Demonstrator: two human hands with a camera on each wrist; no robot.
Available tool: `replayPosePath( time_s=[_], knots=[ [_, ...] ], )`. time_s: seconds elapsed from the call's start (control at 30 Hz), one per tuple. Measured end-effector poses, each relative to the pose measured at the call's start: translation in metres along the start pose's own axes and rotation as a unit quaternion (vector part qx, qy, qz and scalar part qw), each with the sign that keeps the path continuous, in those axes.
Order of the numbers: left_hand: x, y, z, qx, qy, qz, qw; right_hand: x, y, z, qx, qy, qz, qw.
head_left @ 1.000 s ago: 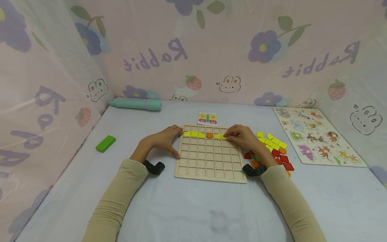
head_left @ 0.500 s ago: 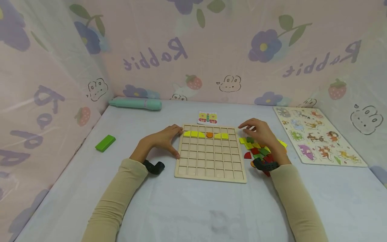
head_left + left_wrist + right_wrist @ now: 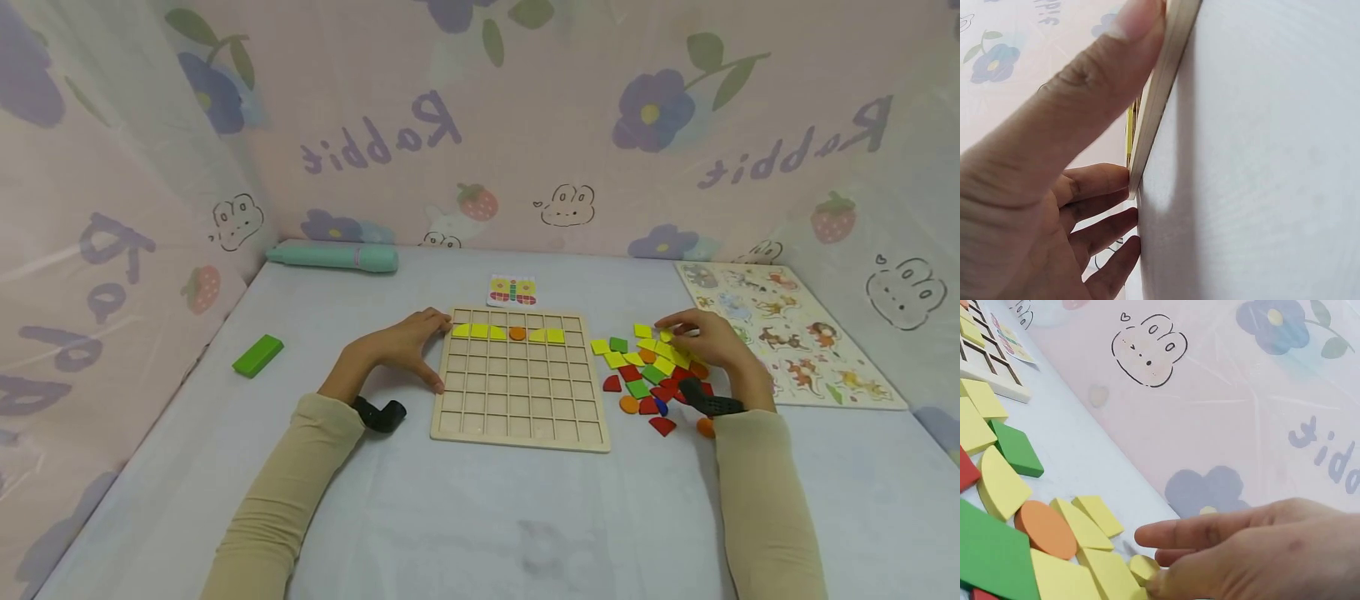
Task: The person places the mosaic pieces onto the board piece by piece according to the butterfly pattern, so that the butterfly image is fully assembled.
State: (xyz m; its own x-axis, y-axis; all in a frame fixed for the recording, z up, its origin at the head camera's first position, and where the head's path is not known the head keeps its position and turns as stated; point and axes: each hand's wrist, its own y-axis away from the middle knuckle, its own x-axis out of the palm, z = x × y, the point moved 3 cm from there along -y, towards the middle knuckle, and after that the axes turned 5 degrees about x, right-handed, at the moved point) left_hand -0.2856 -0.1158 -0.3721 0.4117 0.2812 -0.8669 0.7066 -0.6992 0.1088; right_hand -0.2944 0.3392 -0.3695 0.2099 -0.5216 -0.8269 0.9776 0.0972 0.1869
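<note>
The wooden grid board (image 3: 521, 392) lies flat on the table, its second row from the far side bearing several yellow pieces (image 3: 478, 332) and an orange disc (image 3: 517, 333). Along its left edge rests my left hand (image 3: 396, 350), thumb and fingertips against the wooden rim (image 3: 1155, 100), fingers spread. Over the far right of the loose coloured tiles (image 3: 652, 373) is my right hand (image 3: 708, 337). Its thumb tip is right at a small rounded yellow piece (image 3: 1144, 569), with the straight index finger raised above it.
A small pattern card (image 3: 512, 291) lies behind the board. An animal puzzle board (image 3: 795, 337) is at the right, partly behind the right hand. A green block (image 3: 258, 356) lies at the left and a teal marker-shaped case (image 3: 333, 257) at the back left.
My right hand has left the yellow square on the board and moved right over the loose tiles, uncovering many of them. The left hand stays on the board's edge.
</note>
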Motion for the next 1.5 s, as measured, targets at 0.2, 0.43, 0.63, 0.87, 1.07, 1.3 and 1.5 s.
replayPosePath(
  time_s=[0.2,0.43,0.63,0.87,1.07,1.3,1.5],
  knots=[
    [0.001,0.001,0.001,0.006,0.0,-0.002,1.0,0.003,-0.002,0.001,-0.008,0.006,-0.008,0.9999],
    [0.001,0.001,0.001,0.001,0.0,0.0,1.0,0.01,-0.007,0.007,-0.008,0.032,-0.064,0.9974],
    [0.0,0.001,0.001,0.007,-0.003,-0.004,1.0,0.01,-0.008,0.013,-0.026,0.042,-0.036,0.9981],
    [0.0,0.0,0.001,0.002,0.001,-0.002,1.0,0.008,-0.006,0.014,-0.033,0.033,-0.023,0.9987],
    [0.0,0.001,0.001,-0.001,0.001,-0.001,1.0,0.01,-0.01,0.011,-0.044,0.05,-0.034,0.9972],
    [0.0,0.001,0.0,0.002,-0.002,-0.003,1.0,0.014,-0.012,0.011,-0.044,0.088,-0.074,0.9924],
    [0.0,0.001,0.0,0.004,-0.002,-0.003,1.0,0.017,-0.012,0.029,-0.075,0.091,-0.105,0.9874]
  ],
)
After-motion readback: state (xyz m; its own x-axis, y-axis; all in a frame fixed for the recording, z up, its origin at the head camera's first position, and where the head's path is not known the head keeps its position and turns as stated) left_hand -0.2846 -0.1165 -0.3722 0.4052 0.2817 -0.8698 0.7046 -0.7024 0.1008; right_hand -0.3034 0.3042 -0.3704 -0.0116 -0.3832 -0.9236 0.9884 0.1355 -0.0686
